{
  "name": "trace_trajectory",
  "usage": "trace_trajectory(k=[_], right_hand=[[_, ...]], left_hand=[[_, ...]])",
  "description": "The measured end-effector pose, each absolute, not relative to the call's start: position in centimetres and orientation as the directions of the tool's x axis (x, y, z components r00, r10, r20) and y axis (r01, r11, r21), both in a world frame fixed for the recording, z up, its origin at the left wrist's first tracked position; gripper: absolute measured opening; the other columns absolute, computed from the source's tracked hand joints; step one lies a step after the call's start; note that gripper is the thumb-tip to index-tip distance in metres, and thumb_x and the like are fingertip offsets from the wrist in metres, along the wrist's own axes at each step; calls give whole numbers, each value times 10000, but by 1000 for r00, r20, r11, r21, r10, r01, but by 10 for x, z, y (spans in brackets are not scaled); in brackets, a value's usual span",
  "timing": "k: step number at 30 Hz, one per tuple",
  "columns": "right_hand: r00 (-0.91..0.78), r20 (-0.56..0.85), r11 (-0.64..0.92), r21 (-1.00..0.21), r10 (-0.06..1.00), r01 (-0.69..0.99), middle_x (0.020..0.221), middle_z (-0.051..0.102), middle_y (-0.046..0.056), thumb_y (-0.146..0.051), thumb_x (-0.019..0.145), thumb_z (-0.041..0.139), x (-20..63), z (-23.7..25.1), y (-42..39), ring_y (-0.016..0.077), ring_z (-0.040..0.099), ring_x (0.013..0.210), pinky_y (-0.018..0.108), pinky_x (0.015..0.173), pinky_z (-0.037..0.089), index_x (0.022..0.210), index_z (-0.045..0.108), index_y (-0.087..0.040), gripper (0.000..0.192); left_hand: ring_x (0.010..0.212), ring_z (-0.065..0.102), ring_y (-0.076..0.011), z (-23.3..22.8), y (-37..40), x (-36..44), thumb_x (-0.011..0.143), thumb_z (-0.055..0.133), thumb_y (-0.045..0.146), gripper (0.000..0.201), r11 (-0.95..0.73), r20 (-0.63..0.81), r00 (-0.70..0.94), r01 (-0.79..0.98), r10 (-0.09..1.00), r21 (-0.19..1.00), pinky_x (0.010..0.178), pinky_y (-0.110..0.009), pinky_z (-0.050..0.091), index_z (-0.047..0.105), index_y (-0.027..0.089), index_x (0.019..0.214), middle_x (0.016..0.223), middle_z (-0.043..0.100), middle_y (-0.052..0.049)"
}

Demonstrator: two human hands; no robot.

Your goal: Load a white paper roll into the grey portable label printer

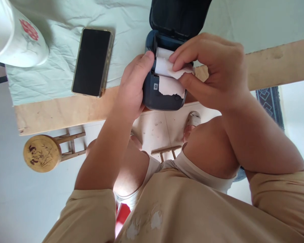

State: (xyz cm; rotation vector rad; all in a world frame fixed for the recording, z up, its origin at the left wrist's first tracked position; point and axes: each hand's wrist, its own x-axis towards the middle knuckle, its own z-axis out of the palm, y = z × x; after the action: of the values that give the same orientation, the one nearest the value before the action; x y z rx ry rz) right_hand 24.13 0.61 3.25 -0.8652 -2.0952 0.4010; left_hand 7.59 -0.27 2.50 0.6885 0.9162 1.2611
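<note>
Two hands work at a small dark-blue printer that sits at the near edge of the wooden table, its lid swung up and back toward the far side. The left hand wraps the printer's left flank, thumb tip at the open bay, steadying the body. The right hand pinches the loose end of the paper roll between thumb and forefinger, drawing the torn strip forward over the front lip.

That paper looks thin, light and limp; its ragged edge suggests it tears easily, so it is best held close to the roll with a flat pinch. The roll's long axis runs left to right across the bay, and the strip points toward the person. The printer itself seems rigid and smooth-sided, probably light.

On the pale cloth toward the table's left lie a dark phone and, in the far left corner, a white flowered vessel.
</note>
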Motion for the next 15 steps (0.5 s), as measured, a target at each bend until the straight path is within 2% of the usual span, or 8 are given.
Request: trace_trajectory(k=[4, 9, 15], right_hand=[[-445, 551, 708, -556, 706, 435, 958, 696, -10, -66, 755, 546, 243, 33, 6, 144, 660, 959, 284, 816, 532, 876, 626, -209, 204], [-424, 554, 698, -566, 716, 439, 932, 695, -35, -77, 760, 542, 243, 33, 9, 130, 661, 943, 276, 796, 533, 859, 619, -228, 195], [-427, 579, 720, -540, 694, 436, 926, 691, -28, -67, 756, 547, 243, 31, 8, 134, 665, 935, 276, 791, 536, 860, 620, -218, 197]], left_hand=[[627, 423, -131, 27, -2, 80, 791, 652, 373, 332, 202, -209, 37, -459, 977, 865, 606, -299, 319, 473, 217, 558, 604, 382, -10], [654, 477, -165, 29, -1, 81, 751, 661, 466, 327, 259, -279, 13, -412, 960, 873, 599, -314, 318, 514, 242, 563, 620, 443, -19], [589, 393, -132, 30, -2, 83, 794, 608, 330, 304, 231, -253, 12, -456, 967, 860, 567, -293, 311, 463, 234, 545, 616, 417, -15]])
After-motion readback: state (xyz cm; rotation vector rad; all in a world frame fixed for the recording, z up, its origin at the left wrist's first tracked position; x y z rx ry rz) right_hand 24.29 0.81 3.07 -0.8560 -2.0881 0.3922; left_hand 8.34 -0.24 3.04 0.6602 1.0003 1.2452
